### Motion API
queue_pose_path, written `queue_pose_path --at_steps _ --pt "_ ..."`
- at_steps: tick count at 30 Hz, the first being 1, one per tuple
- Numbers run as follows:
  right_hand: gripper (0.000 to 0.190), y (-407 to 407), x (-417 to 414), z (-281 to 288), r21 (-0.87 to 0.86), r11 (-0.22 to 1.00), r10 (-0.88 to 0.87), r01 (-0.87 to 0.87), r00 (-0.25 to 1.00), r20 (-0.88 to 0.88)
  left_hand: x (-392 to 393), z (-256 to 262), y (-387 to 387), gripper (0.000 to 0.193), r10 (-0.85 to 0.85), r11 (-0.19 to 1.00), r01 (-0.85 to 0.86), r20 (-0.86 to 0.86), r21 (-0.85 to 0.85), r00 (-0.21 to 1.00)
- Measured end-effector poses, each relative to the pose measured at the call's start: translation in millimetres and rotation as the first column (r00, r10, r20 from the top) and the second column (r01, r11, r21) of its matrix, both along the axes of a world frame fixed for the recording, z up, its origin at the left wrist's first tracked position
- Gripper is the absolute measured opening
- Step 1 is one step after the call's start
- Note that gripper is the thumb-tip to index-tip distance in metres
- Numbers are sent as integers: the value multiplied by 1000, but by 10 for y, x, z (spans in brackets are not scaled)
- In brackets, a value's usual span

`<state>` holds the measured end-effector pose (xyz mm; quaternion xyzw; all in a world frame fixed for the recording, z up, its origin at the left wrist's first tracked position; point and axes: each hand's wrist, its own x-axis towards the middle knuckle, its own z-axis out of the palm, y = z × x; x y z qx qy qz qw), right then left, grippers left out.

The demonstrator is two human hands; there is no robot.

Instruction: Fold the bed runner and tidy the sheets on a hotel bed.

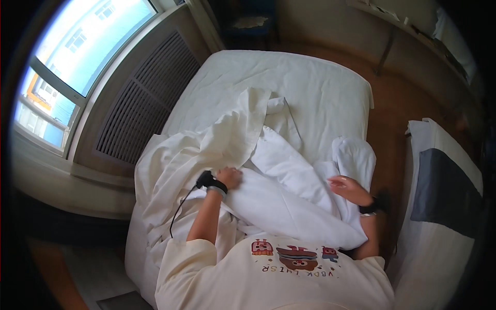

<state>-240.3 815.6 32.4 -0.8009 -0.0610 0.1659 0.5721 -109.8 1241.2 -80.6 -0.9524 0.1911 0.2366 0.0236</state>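
Observation:
A bed with a white fitted sheet (310, 77) lies before me, and a heap of white bedding is bunched on its near half. My left hand (230, 177) rests at the edge of a smooth white duvet (286, 201), beside a creased off-white cover (217, 139); its fingers are blurred, so whether it grips cloth I cannot tell. Over the right part of the heap is my right hand (347, 188), palm partly turned inward, fingers apart and holding nothing. Both wrists wear black straps, and a cable hangs from the left one.
A slatted radiator cover (147, 97) and a window (97, 42) stand along the left. At right, across a strip of brown floor (391, 97), is another bed (422, 255) with a dark grey cloth panel (445, 192). A chair (250, 23) stands beyond the bed's far end.

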Motion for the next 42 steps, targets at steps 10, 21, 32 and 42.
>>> queue_pose_path --at_steps 10,21,32,42 --pt "63 1532 1362 -1626 -479 877 30 -23 1000 7 -818 -369 -157 45 470 844 -432 50 -318 881" --pt "20 -220 -863 456 -273 788 -258 551 699 667 48 985 -330 38 151 986 -75 589 -152 794" --pt "31 -1506 -610 346 -826 260 -469 501 813 345 -35 867 1771 86 642 766 -641 117 -51 757" --pt "102 2432 769 -521 -564 811 477 -158 737 479 -806 -322 1519 101 847 531 -825 95 -191 523"
